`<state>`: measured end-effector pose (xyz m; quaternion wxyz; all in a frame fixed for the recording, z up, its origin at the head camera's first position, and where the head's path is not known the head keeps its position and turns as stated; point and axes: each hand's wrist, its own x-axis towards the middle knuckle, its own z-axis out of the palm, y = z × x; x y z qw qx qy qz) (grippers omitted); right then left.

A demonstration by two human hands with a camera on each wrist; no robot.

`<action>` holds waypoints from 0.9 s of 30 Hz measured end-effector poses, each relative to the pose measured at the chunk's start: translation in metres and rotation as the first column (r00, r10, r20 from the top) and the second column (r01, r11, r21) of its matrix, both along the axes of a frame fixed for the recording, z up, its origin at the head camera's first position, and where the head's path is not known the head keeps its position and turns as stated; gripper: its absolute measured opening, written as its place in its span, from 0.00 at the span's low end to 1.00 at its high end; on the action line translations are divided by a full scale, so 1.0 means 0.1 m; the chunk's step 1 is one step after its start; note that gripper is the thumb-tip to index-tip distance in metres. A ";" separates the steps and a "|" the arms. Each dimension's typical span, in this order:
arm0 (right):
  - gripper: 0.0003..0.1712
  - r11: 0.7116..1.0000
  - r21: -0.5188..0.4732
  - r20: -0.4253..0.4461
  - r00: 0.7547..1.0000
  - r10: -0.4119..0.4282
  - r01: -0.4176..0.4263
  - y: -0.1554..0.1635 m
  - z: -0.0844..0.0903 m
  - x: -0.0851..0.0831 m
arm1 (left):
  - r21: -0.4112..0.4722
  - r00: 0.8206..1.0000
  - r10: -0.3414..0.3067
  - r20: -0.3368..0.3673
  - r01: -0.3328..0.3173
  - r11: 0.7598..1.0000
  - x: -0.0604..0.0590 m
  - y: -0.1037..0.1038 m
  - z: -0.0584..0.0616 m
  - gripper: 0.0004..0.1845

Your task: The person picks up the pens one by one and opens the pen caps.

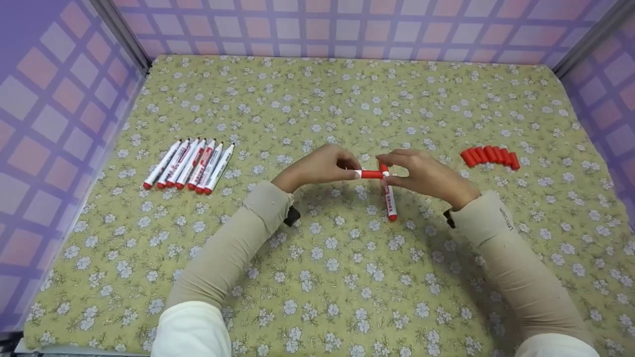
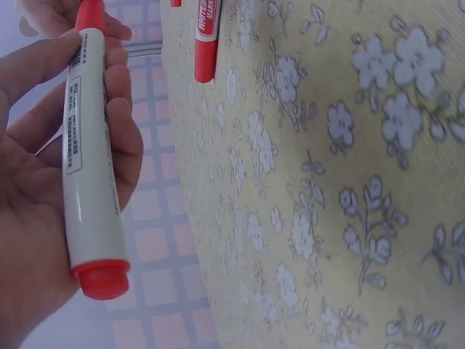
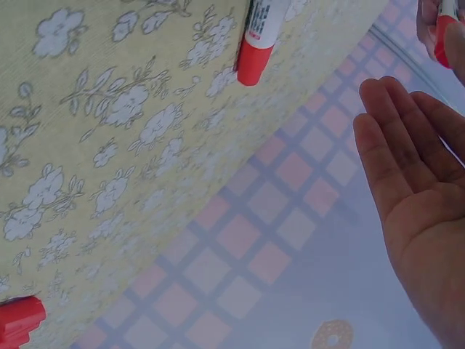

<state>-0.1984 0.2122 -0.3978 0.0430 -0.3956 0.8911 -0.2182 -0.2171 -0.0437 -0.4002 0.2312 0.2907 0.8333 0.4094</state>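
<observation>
left wrist view: marker (image 2: 91, 182) base cap; head view hides it.

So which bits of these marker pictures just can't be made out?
- Head view: where the left hand and right hand meet at the held marker, the fingers hide the join.
- Left wrist view: the print on the held marker is too small to read.
- Right wrist view: the lying marker is cut off by the top edge.
- Head view: the caps are too bunched to count surely.
</observation>
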 end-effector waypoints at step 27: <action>0.16 0.997 0.017 -0.067 0.995 0.073 -0.072 -0.38 0.05 0.04 | -0.148 0.891 -0.071 -0.448 0.004 0.989 0.17 0.01 0.10 0.13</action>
